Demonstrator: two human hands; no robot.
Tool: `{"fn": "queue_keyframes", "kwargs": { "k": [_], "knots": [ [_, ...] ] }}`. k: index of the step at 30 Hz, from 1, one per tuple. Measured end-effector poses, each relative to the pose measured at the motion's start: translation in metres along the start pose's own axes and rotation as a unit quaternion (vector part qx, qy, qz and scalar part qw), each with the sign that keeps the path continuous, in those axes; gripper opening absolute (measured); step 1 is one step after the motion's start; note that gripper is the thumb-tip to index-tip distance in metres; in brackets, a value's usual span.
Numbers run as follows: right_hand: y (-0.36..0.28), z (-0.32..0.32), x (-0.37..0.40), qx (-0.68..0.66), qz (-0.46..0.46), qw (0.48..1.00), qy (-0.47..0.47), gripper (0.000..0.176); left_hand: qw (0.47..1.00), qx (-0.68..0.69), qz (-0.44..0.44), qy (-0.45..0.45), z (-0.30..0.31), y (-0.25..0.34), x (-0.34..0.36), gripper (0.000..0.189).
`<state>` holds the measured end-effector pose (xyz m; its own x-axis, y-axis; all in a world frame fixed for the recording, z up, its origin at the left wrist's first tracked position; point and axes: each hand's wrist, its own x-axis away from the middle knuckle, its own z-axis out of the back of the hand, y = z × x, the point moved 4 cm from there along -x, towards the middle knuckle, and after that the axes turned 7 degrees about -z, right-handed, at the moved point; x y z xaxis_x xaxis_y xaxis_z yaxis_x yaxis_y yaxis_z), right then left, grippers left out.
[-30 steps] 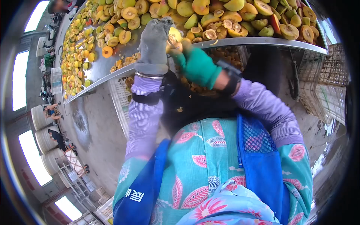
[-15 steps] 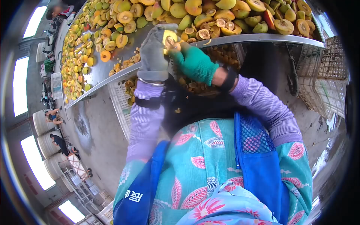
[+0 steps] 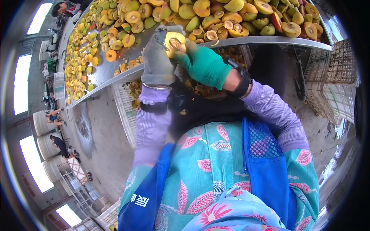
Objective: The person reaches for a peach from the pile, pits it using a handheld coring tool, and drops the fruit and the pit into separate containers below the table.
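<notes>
My left hand (image 3: 158,57), in a grey glove, holds a halved yellow fruit (image 3: 172,39), which looks like a peach, above the table's front edge. Its cut face, with a brown pit hollow, is turned toward my other hand. My right hand (image 3: 206,66), in a green glove with bare fingertips showing, is closed against that cut face. Whatever those fingers pinch is hidden. Just beyond both hands, more halved fruit (image 3: 232,17) is heaped on the metal table (image 3: 266,40). Loose pit pieces (image 3: 211,35) lie near the rim.
Below the table edge, a white plastic crate (image 3: 125,111) and fruit scraps (image 3: 231,56) are visible. Stacked crates (image 3: 331,77) stand at right. At far left are round tubs (image 3: 49,144), a cart (image 3: 78,169) and several people.
My right hand has turned slightly and shifted a little down and right at the wrist, its fingers still at the fruit. More of the fruit's cut face shows now.
</notes>
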<state>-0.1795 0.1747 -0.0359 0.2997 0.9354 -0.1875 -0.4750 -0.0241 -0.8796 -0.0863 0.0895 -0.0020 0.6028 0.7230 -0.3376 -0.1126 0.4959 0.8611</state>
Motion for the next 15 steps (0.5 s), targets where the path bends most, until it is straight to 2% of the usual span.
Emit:
{"fn": "queue_keyframes", "kwargs": {
  "k": [1, 4, 6, 8, 9, 10, 11, 13, 14, 15],
  "knots": [
    [-0.001, 0.0, 0.001, 0.004, -0.001, 1.0, -0.006, 0.04, 0.998, -0.047, -0.029, -0.014, 0.001, 0.004, 0.001, 0.025],
    [0.007, -0.002, 0.006, 0.027, -0.008, 0.997, -0.076, 0.039, 0.952, -0.22, -0.126, -0.172, 0.004, 0.032, -0.006, 0.026],
    [0.006, 0.0, 0.007, -0.01, -0.016, 0.997, -0.073, 0.039, 0.964, -0.138, -0.152, -0.167, 0.007, 0.022, -0.008, 0.03],
    [0.002, 0.003, 0.006, -0.095, -0.041, 0.992, -0.066, 0.04, 0.925, -0.221, -0.282, -0.128, 0.006, 0.027, -0.009, 0.031],
    [-0.004, 0.004, 0.006, -0.164, -0.063, 0.982, -0.063, 0.041, 0.919, -0.189, -0.346, -0.015, 0.006, 0.027, -0.002, 0.031],
    [-0.008, 0.002, 0.004, -0.232, -0.081, 0.968, -0.058, 0.042, 0.952, -0.099, -0.286, 0.047, -0.001, 0.021, 0.003, 0.025],
    [-0.004, -0.011, 0.005, -0.244, -0.162, 0.952, -0.088, 0.044, 0.969, -0.006, -0.221, 0.109, -0.009, 0.015, 0.012, 0.02],
    [-0.001, -0.017, 0.01, -0.255, -0.173, 0.942, -0.133, 0.044, 0.972, 0.138, -0.078, 0.172, -0.009, 0.004, 0.021, 0.021],
    [0.0, -0.018, 0.009, -0.259, -0.174, 0.937, -0.155, 0.045, 0.979, 0.115, -0.074, 0.15, -0.009, 0.004, 0.02, 0.022],
    [0.007, -0.02, 0.011, -0.169, -0.124, 0.969, -0.127, 0.045, 0.985, 0.091, -0.07, 0.128, -0.008, 0.004, 0.02, 0.023]
  ]
}}
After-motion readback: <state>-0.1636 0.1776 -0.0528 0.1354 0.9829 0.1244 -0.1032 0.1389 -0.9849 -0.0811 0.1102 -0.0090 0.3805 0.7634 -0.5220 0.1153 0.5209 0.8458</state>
